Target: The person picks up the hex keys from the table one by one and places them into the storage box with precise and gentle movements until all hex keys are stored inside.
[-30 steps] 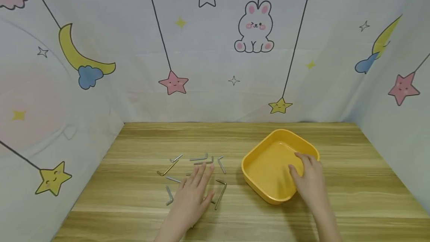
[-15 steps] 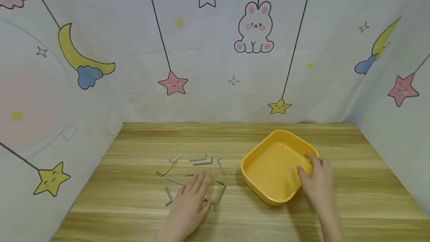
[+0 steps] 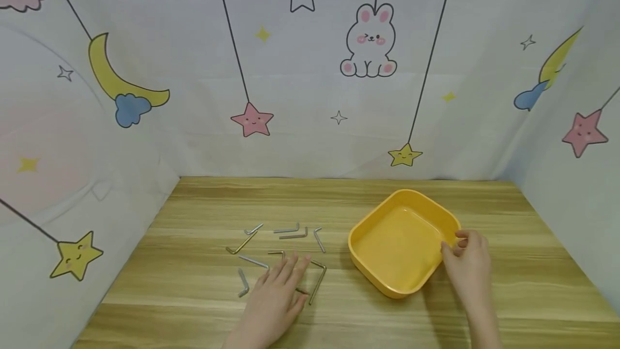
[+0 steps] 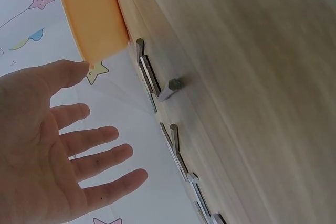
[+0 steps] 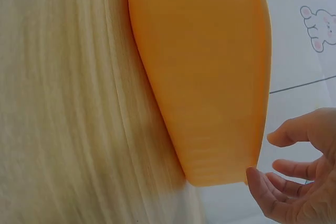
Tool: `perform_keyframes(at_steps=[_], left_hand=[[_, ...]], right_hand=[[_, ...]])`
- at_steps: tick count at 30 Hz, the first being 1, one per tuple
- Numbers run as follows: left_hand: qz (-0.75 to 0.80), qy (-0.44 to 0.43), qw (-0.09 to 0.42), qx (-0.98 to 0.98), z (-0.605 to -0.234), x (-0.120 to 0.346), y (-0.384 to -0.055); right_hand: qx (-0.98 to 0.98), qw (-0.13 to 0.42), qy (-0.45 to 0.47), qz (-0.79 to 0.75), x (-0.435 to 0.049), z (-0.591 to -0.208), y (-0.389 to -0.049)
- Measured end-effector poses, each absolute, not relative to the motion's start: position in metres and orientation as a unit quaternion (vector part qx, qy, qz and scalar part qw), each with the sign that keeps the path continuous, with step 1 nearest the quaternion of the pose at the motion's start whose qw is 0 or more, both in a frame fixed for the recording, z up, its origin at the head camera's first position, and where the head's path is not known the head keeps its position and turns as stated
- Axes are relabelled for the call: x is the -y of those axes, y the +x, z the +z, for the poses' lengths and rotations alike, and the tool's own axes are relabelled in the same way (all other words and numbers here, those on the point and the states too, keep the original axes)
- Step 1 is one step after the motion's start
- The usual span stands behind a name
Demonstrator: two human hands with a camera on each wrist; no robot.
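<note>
head view: the left hand is palm down, fingers straight and spread, among scattered hex keys; most lie ahead of or left of its fingertips, and a brass-toned hex key sits just to its right. it grips none. well apart from it, the right hand is at the rim of the yellow plastic tray, which lies to its left; its fingers are bent, but whether they pinch the rim i cannot tell. progress looks slight: every visible hex key is loose on the wood-grain table, none in the tray, so nearly everything seems left.
</note>
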State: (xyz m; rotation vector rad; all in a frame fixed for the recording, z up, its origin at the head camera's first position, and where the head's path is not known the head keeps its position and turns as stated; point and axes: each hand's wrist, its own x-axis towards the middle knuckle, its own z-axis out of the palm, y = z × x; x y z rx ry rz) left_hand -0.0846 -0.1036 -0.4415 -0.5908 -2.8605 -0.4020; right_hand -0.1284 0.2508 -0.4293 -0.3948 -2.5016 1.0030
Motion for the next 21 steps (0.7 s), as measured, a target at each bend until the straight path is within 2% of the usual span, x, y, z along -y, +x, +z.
perform_keyframes(at_steps=[5, 11, 21], left_hand=[[-0.131, -0.201, 0.099, 0.966, -0.442, 0.104, -0.083], [-0.116, -0.212, 0.13, 0.962, -0.446, 0.104, -0.083], [-0.123, -0.24, 0.158, 0.95, -0.451, 0.106, -0.084]], right_hand=[[0.897, 0.186, -0.16, 0.367, -0.259, -0.43, -0.128], [0.895, 0.15, -0.173, 0.382, -0.268, -0.434, -0.127], [0.883, 0.077, -0.158, 0.435, -0.273, -0.434, -0.129]])
